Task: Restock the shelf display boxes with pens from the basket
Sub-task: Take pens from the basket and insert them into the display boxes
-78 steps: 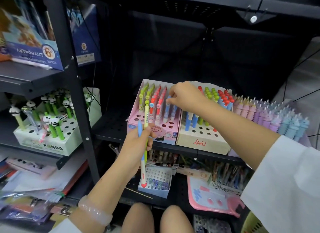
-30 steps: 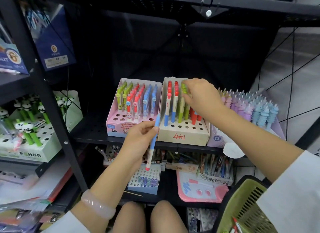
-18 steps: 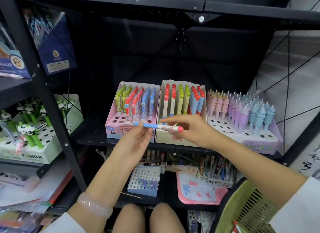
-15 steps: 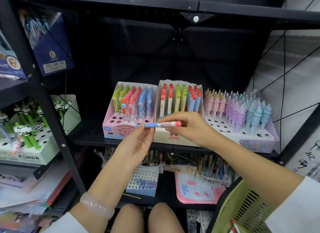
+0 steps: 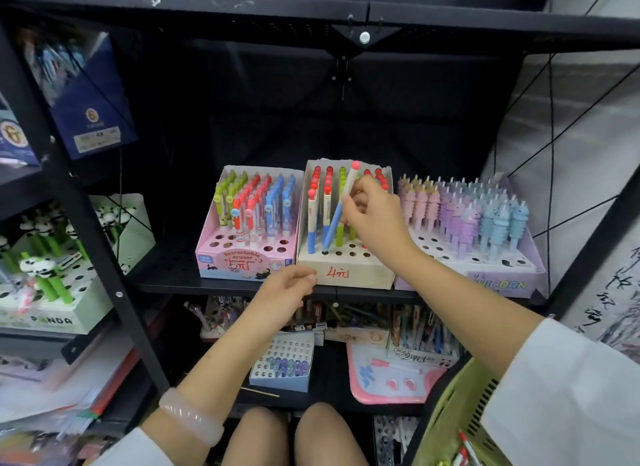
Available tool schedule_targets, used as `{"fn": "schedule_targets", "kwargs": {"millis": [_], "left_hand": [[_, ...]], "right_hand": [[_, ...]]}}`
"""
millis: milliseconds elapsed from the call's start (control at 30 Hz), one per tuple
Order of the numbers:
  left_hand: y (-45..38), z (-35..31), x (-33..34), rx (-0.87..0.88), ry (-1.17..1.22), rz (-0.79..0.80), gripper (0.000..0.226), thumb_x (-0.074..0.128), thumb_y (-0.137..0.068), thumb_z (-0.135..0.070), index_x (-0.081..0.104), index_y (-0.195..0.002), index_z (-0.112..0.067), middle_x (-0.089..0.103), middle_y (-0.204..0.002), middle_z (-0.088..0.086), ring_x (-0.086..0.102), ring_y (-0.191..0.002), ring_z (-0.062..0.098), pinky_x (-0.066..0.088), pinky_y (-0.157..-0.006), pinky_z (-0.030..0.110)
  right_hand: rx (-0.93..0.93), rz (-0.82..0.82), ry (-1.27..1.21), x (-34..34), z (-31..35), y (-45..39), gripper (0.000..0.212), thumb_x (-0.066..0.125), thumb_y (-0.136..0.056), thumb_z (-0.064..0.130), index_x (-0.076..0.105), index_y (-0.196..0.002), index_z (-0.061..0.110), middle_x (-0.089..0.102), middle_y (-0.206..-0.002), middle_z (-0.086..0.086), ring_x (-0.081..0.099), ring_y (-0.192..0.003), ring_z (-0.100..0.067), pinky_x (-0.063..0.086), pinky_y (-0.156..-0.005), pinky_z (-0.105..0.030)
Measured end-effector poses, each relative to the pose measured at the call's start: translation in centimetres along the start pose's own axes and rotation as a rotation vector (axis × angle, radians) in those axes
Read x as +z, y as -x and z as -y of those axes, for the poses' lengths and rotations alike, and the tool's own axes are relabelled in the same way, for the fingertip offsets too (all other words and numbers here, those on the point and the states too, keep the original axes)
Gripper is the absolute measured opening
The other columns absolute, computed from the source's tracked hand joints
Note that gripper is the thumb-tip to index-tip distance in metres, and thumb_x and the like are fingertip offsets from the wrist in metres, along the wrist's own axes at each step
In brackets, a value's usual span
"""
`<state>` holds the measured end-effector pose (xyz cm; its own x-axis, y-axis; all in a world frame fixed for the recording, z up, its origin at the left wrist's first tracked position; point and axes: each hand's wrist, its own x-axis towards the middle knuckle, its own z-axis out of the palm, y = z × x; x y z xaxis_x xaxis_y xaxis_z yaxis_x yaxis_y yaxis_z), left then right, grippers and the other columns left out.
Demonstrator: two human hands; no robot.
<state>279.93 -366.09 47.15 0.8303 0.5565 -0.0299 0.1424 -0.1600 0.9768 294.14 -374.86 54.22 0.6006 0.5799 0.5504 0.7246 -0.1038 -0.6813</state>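
My right hand (image 5: pixel 372 212) pinches a blue-and-white pen with a pink cap (image 5: pixel 335 216), tilted, its blue tip at a front hole of the cream display box marked in red (image 5: pixel 346 269). That box holds rows of red-, green- and blue-capped pens. My left hand (image 5: pixel 284 292) hangs loosely curled and holds nothing, just in front of the box's lower left corner. A green basket (image 5: pixel 446 420) with a few pens sits at the bottom right.
A pink eraser-pen box (image 5: pixel 239 261) stands left of the cream box, a purple unicorn pen box (image 5: pixel 498 282) to its right, all on a black shelf (image 5: pixel 166 282). A panda pen box (image 5: pixel 52 313) sits far left. More stationery crowds the lower shelf. My knees are below.
The pen passed from my left hand to my right, which turned it upright and brought its tip down to a hole in the cream box. My left hand dropped away with nothing in it.
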Motion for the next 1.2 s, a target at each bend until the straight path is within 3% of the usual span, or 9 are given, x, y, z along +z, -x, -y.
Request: {"fn": "schedule_targets", "kwargs": {"millis": [100, 300, 467, 667, 767, 900, 1033, 1133, 1200], "left_hand": [[0.1, 0.6, -0.4, 0.016, -0.065, 0.004, 0.012, 0.051, -0.094, -0.028, 0.057, -0.098, -0.038, 0.060, -0.110, -0.015, 0.054, -0.106, 0.001, 0.042, -0.093, 0.025], [0.5, 0.8, -0.3, 0.070, -0.111, 0.029, 0.015, 0.050, -0.094, -0.028, 0.057, -0.105, -0.036, 0.058, -0.111, -0.017, 0.051, -0.103, -0.006, 0.039, -0.078, 0.014], [1.2, 0.9, 2.6, 0.136, -0.115, 0.111, 0.015, 0.050, -0.095, -0.023, 0.056, -0.102, -0.034, 0.060, -0.111, -0.013, 0.053, -0.101, -0.005, 0.040, -0.073, 0.009], [3.5, 3.6, 11.5, 0.185, -0.163, 0.332, 0.016, 0.051, -0.093, -0.011, 0.055, -0.101, -0.024, 0.059, -0.104, -0.006, 0.055, -0.100, 0.006, 0.043, -0.081, 0.008], [5.0, 5.3, 15.9, 0.167, -0.209, 0.490, 0.016, 0.049, -0.095, -0.016, 0.052, -0.105, -0.028, 0.055, -0.104, -0.015, 0.053, -0.100, 0.000, 0.041, -0.082, 0.007], [6.3, 7.3, 20.5, 0.132, -0.285, 0.652, 0.023, 0.046, -0.097, -0.019, 0.053, -0.119, -0.019, 0.052, -0.108, -0.014, 0.049, -0.100, -0.002, 0.035, -0.076, -0.005], [7.1, 9.7, 23.3, 0.105, -0.418, 0.771, 0.026, 0.045, -0.098, -0.020, 0.053, -0.122, -0.015, 0.054, -0.115, -0.005, 0.050, -0.109, 0.007, 0.040, -0.091, 0.016], [6.8, 11.3, 24.1, 0.057, -0.497, 0.775, 0.023, 0.045, -0.098, -0.023, 0.054, -0.119, -0.019, 0.056, -0.119, -0.001, 0.054, -0.108, 0.017, 0.044, -0.093, 0.033], [6.4, 12.1, 24.3, 0.026, -0.510, 0.767, 0.020, 0.044, -0.098, -0.026, 0.054, -0.116, -0.024, 0.056, -0.115, -0.005, 0.055, -0.103, 0.015, 0.046, -0.086, 0.029]], "right_hand": [[0.021, 0.122, 0.187, 1.7, -0.9, -0.4, 0.009, 0.053, -0.093, 0.020, 0.050, -0.086, 0.015, 0.065, -0.079, -0.003, 0.063, -0.073, -0.017, 0.048, -0.059, -0.023], [0.100, 0.266, 0.309, 2.6, -1.6, 0.3, 0.018, 0.057, -0.091, 0.028, 0.056, -0.102, 0.013, 0.063, -0.079, -0.001, 0.063, -0.080, -0.018, 0.039, -0.055, -0.020], [0.093, 0.330, 0.294, -1.3, -1.6, 3.8, 0.021, 0.056, -0.092, 0.023, 0.059, -0.110, 0.012, 0.065, -0.083, 0.001, 0.063, -0.082, -0.016, 0.052, -0.078, -0.032], [0.269, 0.453, 0.270, -8.2, -6.5, 13.3, 0.011, 0.054, -0.093, 0.020, 0.062, -0.099, 0.016, 0.069, -0.085, -0.001, 0.066, -0.077, -0.013, 0.052, -0.075, -0.022], [0.403, 0.521, 0.364, -11.2, -10.9, 19.6, 0.016, 0.054, -0.093, 0.019, 0.065, -0.102, 0.013, 0.069, -0.086, 0.003, 0.065, -0.079, -0.011, 0.045, -0.066, -0.015], [0.634, 0.822, 0.528, -13.9, -18.0, 28.4, 0.022, 0.051, -0.093, 0.017, 0.061, -0.110, 0.008, 0.066, -0.104, -0.008, 0.061, -0.092, -0.023, 0.042, -0.073, -0.029], [0.753, 0.967, 0.590, -14.4, -22.3, 35.5, 0.026, 0.053, -0.092, 0.023, 0.053, -0.116, 0.014, 0.060, -0.116, -0.014, 0.058, -0.095, -0.026, 0.038, -0.069, -0.028], [0.772, 0.866, 0.644, -12.7, -24.5, 37.6, 0.040, 0.057, -0.090, 0.026, 0.048, -0.126, 0.010, 0.059, -0.119, -0.014, 0.059, -0.100, -0.029, 0.040, -0.068, -0.028], [0.842, 0.727, 0.611, -10.9, -25.5, 37.4, 0.037, 0.053, -0.094, 0.028, 0.050, -0.124, 0.006, 0.062, -0.111, -0.017, 0.061, -0.090, -0.031, 0.037, -0.057, -0.026]]}}
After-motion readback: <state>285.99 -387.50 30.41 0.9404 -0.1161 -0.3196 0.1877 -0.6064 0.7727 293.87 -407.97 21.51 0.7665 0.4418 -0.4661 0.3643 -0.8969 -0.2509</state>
